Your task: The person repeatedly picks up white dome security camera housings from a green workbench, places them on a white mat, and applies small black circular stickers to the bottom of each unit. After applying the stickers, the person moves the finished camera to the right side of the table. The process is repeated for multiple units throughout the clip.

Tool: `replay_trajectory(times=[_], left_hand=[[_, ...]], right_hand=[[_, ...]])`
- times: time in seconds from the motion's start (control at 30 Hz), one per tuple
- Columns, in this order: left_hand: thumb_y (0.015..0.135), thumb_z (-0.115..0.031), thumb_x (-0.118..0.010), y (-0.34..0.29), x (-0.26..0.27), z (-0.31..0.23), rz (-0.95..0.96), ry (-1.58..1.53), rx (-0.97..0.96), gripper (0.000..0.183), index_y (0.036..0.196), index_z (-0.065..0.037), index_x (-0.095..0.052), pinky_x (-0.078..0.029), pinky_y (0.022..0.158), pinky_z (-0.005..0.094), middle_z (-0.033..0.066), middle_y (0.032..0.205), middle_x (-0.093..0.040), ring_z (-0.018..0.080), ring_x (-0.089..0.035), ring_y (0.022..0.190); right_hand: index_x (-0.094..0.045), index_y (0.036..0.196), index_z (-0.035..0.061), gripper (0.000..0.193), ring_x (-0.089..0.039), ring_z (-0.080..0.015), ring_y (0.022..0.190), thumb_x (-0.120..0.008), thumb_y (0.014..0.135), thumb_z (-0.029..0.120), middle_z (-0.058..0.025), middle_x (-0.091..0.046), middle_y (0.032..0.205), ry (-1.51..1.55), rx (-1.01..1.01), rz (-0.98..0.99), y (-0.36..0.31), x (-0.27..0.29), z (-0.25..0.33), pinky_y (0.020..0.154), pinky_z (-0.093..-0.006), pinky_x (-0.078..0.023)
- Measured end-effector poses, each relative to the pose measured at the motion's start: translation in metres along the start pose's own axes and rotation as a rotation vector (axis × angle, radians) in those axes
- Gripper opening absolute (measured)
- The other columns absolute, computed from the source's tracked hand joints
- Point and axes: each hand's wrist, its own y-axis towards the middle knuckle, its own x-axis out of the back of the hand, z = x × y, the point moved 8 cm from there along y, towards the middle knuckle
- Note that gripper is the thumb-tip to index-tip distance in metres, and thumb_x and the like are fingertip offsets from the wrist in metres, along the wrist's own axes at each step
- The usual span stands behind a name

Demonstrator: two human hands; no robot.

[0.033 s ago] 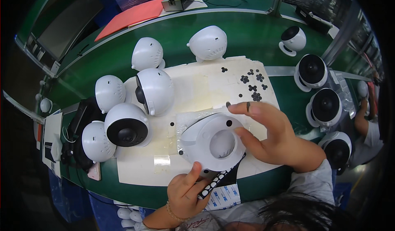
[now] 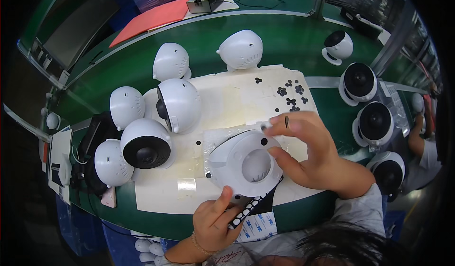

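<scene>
A white camera body (image 2: 222,164) lies on the tan work mat with its round base toward me. Black round pads (image 2: 264,142) sit on the base near its rim, one on the far edge and another near my left thumb. My left hand (image 2: 215,223) grips a black sticker strip (image 2: 244,212) with white round spots, thumb extended against the base's near edge. My right hand (image 2: 310,154) hovers at the base's right side, thumb and index finger apart, thumb close to or touching the base. A dark spot shows at the index fingertip; whether it is a pad I cannot tell.
Several finished-looking white cameras (image 2: 147,145) stand left and behind the mat (image 2: 227,105); more (image 2: 375,121) stand along the right. Loose black pads (image 2: 282,91) lie at the mat's far right. A printed backing sheet (image 2: 257,227) lies before me. Another person's arm (image 2: 417,135) is at far right.
My right hand's index finger has dropped slightly nearer the black pad on the base, its knuckles shifting up. My left hand, the strip and the camera body have not visibly moved.
</scene>
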Motion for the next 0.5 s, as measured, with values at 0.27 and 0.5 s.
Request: replay_trajectory(times=[0.27,0.5], left_hand=[[0.056,-0.008,-0.068,0.005,0.001,-0.004,-0.034,-0.04,-0.03,0.025,0.078,-0.003,-0.06,-0.043,0.053,0.0277,0.0207,0.123,-0.048,0.0216,-0.053,0.055],[0.056,-0.01,-0.067,0.006,0.002,-0.005,-0.034,-0.049,-0.013,0.024,0.078,-0.002,-0.06,-0.043,0.051,0.027,0.0206,0.121,-0.049,0.0203,-0.052,0.054]], right_hand=[[-0.032,0.123,0.0053,0.053,-0.047,-0.024,0.083,-0.053,0.075,-0.005,-0.0056,-0.053,0.083,0.385,-0.27,0.16,0.01,-0.043,-0.018,0.087,-0.0374,-0.029],[-0.033,0.122,0.0045,0.051,-0.049,-0.0258,0.085,-0.053,0.076,-0.004,-0.0058,-0.053,0.081,0.352,-0.29,0.197,0.012,-0.046,-0.016,0.089,-0.0395,-0.028]])
